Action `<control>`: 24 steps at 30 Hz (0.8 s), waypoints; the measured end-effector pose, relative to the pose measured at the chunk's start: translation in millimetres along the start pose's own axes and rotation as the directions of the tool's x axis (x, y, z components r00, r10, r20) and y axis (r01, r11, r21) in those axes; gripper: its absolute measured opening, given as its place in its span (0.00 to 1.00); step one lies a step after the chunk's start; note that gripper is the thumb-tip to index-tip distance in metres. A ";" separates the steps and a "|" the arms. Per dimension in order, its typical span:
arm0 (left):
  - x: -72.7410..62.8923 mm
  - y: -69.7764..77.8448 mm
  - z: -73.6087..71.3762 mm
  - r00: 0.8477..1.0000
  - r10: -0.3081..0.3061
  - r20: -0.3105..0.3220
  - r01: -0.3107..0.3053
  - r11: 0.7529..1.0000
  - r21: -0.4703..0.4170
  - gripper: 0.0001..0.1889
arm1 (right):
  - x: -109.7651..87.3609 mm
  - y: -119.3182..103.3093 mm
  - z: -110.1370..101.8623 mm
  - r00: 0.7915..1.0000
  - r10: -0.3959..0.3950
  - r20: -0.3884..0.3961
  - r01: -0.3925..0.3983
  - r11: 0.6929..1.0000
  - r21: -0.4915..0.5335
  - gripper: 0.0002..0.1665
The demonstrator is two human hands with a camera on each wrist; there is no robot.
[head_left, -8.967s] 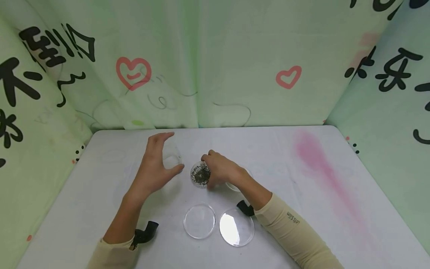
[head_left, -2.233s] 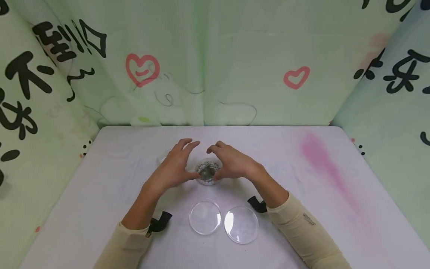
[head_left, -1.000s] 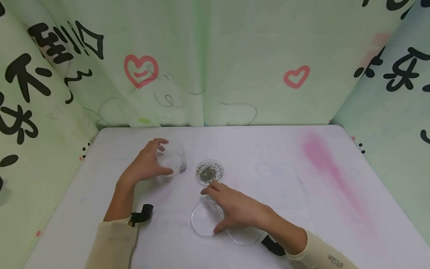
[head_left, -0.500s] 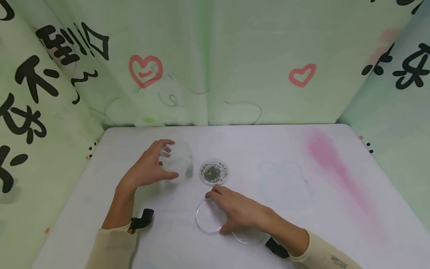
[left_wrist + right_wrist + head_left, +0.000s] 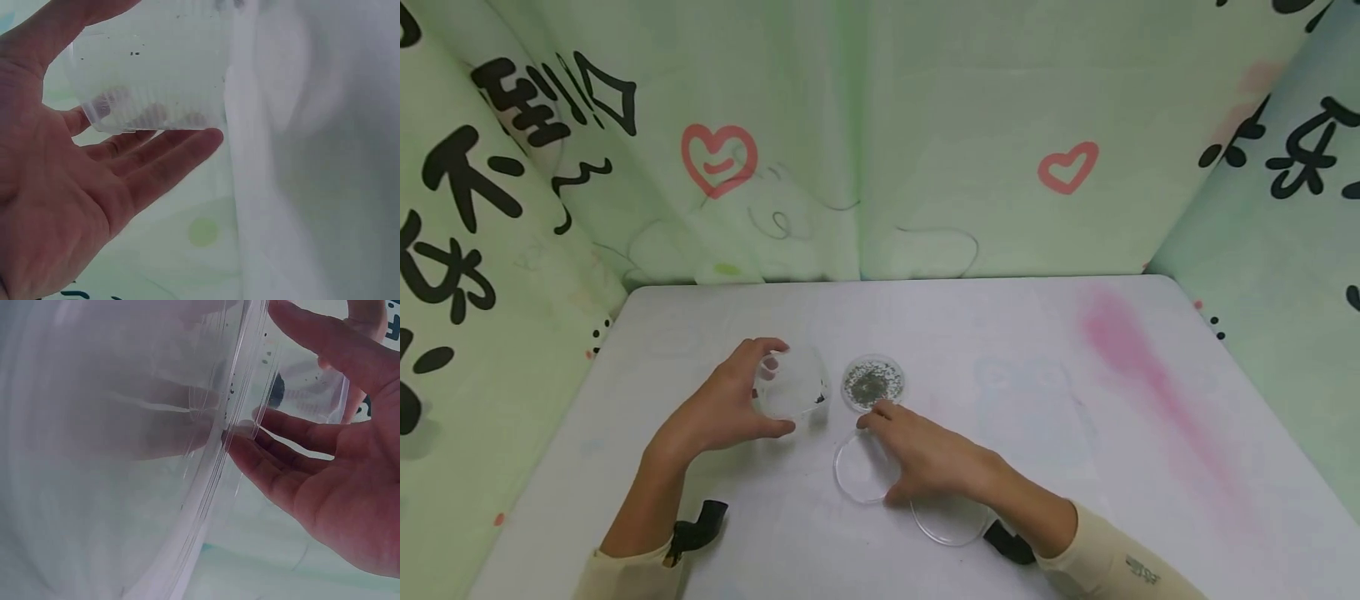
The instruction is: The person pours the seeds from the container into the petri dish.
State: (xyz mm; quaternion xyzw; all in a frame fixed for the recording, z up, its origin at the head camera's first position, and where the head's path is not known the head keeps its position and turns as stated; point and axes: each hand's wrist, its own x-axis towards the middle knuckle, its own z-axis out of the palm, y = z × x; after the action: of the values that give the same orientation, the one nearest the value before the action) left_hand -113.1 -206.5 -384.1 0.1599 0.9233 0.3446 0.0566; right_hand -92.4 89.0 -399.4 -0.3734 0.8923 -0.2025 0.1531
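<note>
My left hand holds a clear ribbed plastic cup, thumb and fingers around its sides. Small dark specks cling inside the cup. Just right of it on the table stands a round clear petri dish with dark bits, heaped toward the middle. My right hand grips an empty clear round dish or lid by its rim, covering its right side. In the right wrist view, fingertips meet the edge of the clear dish.
A second clear round dish or lid lies below my right hand, partly covered by it. All of this is on a white-covered table with a pink stain. A green printed curtain hangs behind and at both sides.
Both hands have left the filled dish since about two seconds ago. My left hand now has the cup and brings it nearer. The right hand takes the left lid and shifts it toward the filled dish.
</note>
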 end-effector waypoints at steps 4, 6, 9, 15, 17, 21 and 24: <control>-2.7 8.2 2.7 0.999 0.000 0.032 -0.002 0.999 0.048 0.49 | 1.7 2.5 0.5 1.000 0.015 -0.006 -0.015 1.000 0.008 0.48; -3.4 11.5 4.0 0.999 0.001 0.042 -0.004 0.998 0.069 0.48 | 2.3 3.9 0.3 1.000 0.020 -0.011 -0.020 1.000 0.013 0.48; -4.4 15.8 5.5 0.999 -0.003 0.050 -0.002 0.996 0.094 0.48 | 2.9 5.6 -0.1 1.000 0.019 -0.017 -0.019 1.000 0.021 0.48; -7.5 27.0 6.8 0.998 0.019 0.062 -0.027 0.991 0.132 0.49 | 2.7 6.2 -1.7 1.000 0.022 -0.016 -0.021 0.999 0.028 0.47; -8.4 30.7 7.8 0.997 0.040 0.061 -0.049 0.986 0.158 0.49 | 2.8 5.7 -2.4 1.000 0.023 -0.014 -0.023 0.999 0.031 0.47; -10.2 39.2 11.5 0.994 0.098 0.056 -0.108 0.972 0.211 0.49 | 3.2 4.9 -3.3 1.000 0.025 -0.011 -0.024 0.999 0.035 0.47; -11.3 45.4 15.5 0.988 0.147 0.050 -0.155 0.958 0.242 0.50 | 3.0 4.7 -3.6 1.000 0.029 -0.006 -0.029 0.999 0.031 0.48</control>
State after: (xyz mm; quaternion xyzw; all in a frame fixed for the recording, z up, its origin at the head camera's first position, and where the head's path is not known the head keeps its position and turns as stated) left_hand -87.4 -168.4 -366.1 0.2410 0.9429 0.2285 0.0243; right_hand -98.8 90.7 -398.8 -0.3574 0.8949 -0.2152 0.1587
